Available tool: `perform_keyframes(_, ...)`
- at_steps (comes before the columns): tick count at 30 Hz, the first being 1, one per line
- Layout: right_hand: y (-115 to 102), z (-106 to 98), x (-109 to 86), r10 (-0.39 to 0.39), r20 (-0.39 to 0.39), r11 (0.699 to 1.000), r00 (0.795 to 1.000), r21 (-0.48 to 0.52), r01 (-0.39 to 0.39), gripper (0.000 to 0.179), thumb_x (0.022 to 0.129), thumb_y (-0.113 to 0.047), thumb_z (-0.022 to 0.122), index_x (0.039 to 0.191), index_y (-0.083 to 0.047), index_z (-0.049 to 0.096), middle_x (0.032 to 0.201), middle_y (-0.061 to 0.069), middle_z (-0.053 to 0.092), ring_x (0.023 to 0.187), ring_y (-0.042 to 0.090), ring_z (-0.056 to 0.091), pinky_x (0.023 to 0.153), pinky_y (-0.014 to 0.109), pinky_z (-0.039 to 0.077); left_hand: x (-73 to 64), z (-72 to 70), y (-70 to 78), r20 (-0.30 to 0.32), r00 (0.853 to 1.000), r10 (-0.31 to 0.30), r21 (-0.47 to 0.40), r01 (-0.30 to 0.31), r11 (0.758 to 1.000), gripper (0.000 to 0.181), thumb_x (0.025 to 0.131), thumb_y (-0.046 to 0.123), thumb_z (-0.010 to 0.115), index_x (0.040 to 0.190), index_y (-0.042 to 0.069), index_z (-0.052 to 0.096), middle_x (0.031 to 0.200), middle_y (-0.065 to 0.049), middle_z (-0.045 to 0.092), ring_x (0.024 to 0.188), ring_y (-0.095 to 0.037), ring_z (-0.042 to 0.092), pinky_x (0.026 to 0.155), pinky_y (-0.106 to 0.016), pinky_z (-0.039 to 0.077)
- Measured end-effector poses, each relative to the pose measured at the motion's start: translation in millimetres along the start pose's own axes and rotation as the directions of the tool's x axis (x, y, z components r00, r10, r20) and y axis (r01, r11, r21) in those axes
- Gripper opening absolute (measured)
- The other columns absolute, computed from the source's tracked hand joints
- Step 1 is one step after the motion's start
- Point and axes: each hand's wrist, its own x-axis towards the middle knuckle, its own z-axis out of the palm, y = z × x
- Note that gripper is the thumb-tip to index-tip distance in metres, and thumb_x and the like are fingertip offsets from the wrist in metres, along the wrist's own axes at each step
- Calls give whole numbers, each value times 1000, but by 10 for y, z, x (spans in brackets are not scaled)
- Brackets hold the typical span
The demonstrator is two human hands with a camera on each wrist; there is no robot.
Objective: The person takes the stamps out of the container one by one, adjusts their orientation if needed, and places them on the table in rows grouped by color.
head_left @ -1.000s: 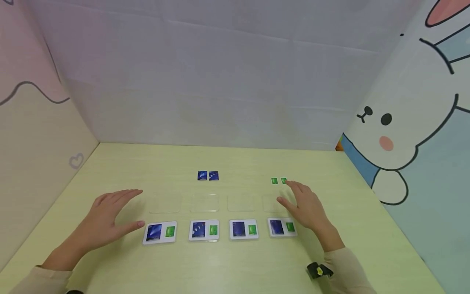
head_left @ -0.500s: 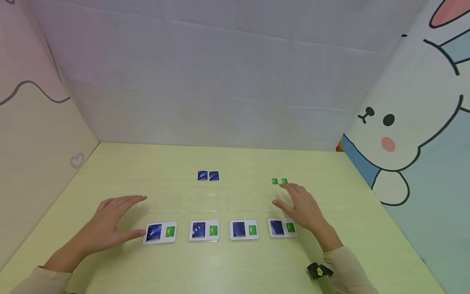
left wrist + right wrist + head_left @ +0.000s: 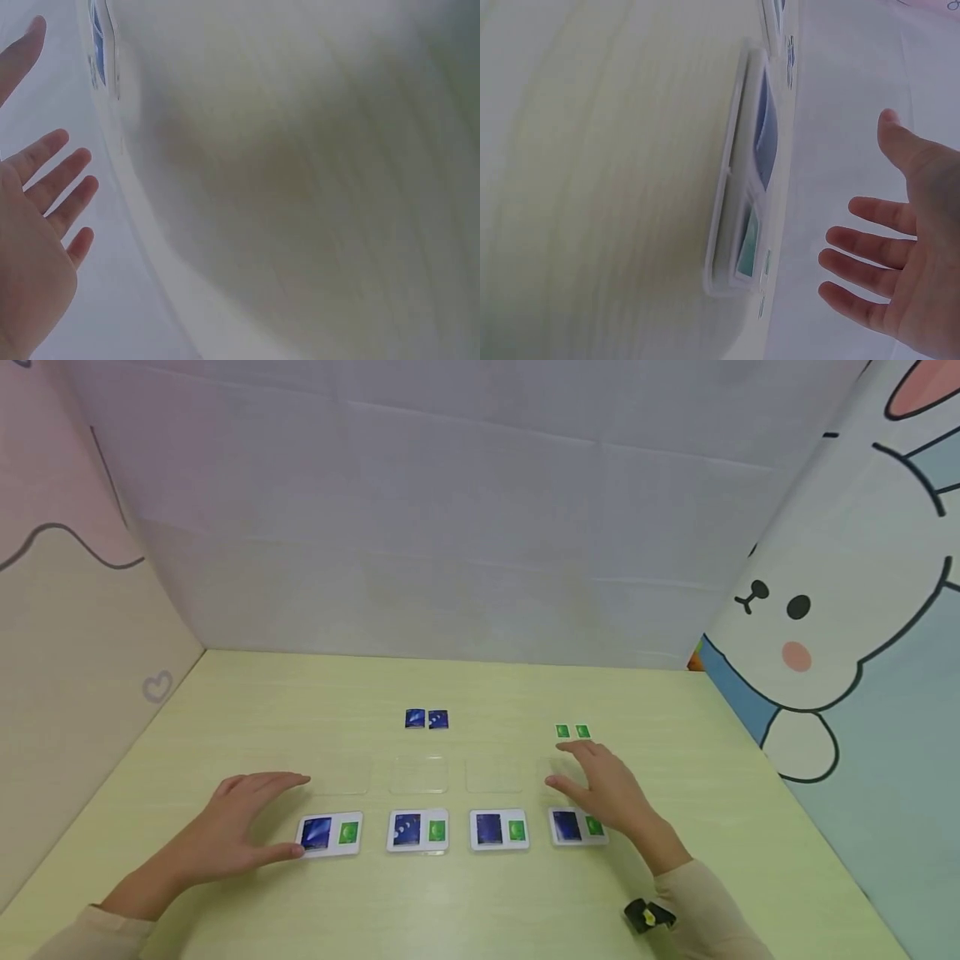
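Note:
My left hand [image 3: 221, 839] hovers with fingers spread at the left end of a row of white rectangular cases. Its thumb tip overlaps the edge of the leftmost case [image 3: 330, 834]; whether they touch I cannot tell. My right hand [image 3: 611, 789], fingers extended, is over the rightmost case [image 3: 567, 827], partly covering it. Each case shows a dark blue picture square and a smaller green one. In the right wrist view a thick case [image 3: 739, 172] stands apart from the right hand [image 3: 926, 262]. Neither hand holds anything.
Behind the cases lie several faint clear plates [image 3: 417, 775]. Farther back are two blue picture squares [image 3: 427, 719] and two small green squares [image 3: 573, 732]. A black item [image 3: 648, 915] is by the right sleeve. Walls enclose the table [image 3: 450, 910] behind and on both sides.
My left hand has shifted a little right and toward me, its thumb now overlapping the leftmost case. My right hand has drawn left and back from the small green squares. The cases have not moved.

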Motion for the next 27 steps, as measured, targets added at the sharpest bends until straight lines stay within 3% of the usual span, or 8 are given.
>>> perform_keyframes(19, -243, 57, 3, -73, 57, 997, 996, 5, 73, 47, 88, -44, 64, 122, -11, 62, 127, 7, 62, 122, 28, 56, 100, 47, 46, -31, 52, 61, 2, 999, 33, 35, -33, 999, 76, 63, 55, 82, 125, 17, 59, 125, -2, 62, 115, -24, 52, 92, -42, 28)
perform_keyframes(27, -376, 86, 45, -121, 97, 993, 988, 7, 121, 45, 88, -42, 65, 121, -11, 63, 125, 6, 64, 120, 26, 58, 99, 45, 47, -32, 60, 62, 16, 1000, 19, 37, -19, 999, 74, 64, 55, 81, 124, 18, 60, 123, -1, 63, 114, -24, 54, 92, -41, 29)
